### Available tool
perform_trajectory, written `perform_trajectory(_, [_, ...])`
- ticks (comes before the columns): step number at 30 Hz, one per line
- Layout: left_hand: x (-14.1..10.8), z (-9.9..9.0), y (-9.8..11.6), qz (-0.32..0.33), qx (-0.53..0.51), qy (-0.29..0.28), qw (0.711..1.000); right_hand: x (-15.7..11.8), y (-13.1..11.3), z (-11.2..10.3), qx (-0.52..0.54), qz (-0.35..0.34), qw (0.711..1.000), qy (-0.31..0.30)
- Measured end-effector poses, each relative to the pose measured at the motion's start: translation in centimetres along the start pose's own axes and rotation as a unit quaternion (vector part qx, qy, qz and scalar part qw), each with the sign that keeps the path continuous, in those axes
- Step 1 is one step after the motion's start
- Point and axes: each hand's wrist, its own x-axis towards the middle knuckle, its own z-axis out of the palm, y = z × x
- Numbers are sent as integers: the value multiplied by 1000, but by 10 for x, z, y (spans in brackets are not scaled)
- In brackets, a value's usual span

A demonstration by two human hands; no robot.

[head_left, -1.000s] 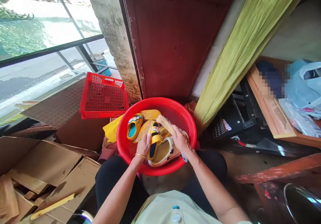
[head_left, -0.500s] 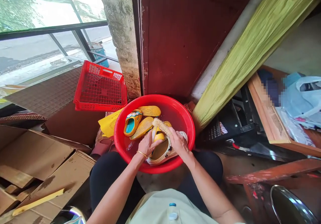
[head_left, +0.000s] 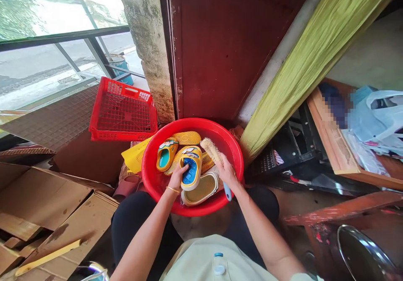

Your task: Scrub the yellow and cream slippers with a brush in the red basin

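Observation:
My left hand [head_left: 176, 178] grips a yellow clog [head_left: 191, 172] with a blue insole, its opening turned up toward me. In my right hand [head_left: 227, 172] is a scrub brush [head_left: 211, 150] with pale bristles; its light blue handle end sticks out below the palm. The brush is apart from the clog, to its right. Both hands are over a red basin [head_left: 192, 123] with water in it. Another yellow clog [head_left: 166, 155] with a teal inside lies at the left of the basin, among several yellow soles. A cream clog [head_left: 201, 189] lies nearest me.
A red plastic crate [head_left: 124, 111] stands behind the basin on the left. Cardboard boxes [head_left: 69, 222] fill the left side. A yellow-green curtain [head_left: 296, 71] hangs on the right, near a wooden shelf [head_left: 333, 134] with bags. A dark red door [head_left: 226, 41] is behind the basin.
The yellow clog has been lifted and turned so its blue inside faces me. My right hand and the brush have moved off it to the right.

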Motion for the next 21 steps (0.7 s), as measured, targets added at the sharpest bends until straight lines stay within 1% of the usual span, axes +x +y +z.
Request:
perform_trajectory(2, [0,2,3,-84,-82,-12,993,-18,-9,12,30,-24,999,4])
perform_trajectory(4, [1,-1,4,-127,-131,-20,983,-39,-19,20,55,-76,996,-11])
perform_trajectory(6, [2,-5,4,-123,-158,-28,979,-60,-25,23,70,-131,988,-32])
perform_trajectory(8, [2,-10,4,-100,-149,-33,983,-69,-26,21,68,-163,983,-43])
perform_trajectory(9, [1,-12,5,-96,-123,-33,987,-68,-25,19,57,-162,984,-40])
perform_trajectory(10, [0,-12,5,-96,-86,-32,991,-62,-22,16,40,-145,988,-31])
perform_trajectory(11, [-2,-12,5,-98,-41,-32,994,-53,-18,12,20,-116,993,-18])
perform_trajectory(13, [-7,-8,6,-95,49,-37,994,-30,-10,3,-21,-37,999,16])
perform_trajectory(15, [-10,-3,4,-58,106,-35,992,-13,-5,-7,-35,6,999,32])
perform_trajectory(17, [-10,1,2,20,140,-2,990,-10,-6,-14,-32,-6,999,34])
perform_trajectory(19, [-6,2,0,113,177,70,975,-25,-12,-17,-35,-51,998,16])
perform_trajectory(20, [-3,1,-1,149,196,107,963,-36,-17,-17,-47,-76,996,-4])
perform_trajectory(21, [0,0,-2,171,213,138,952,-48,-22,-16,-68,-98,992,-32])
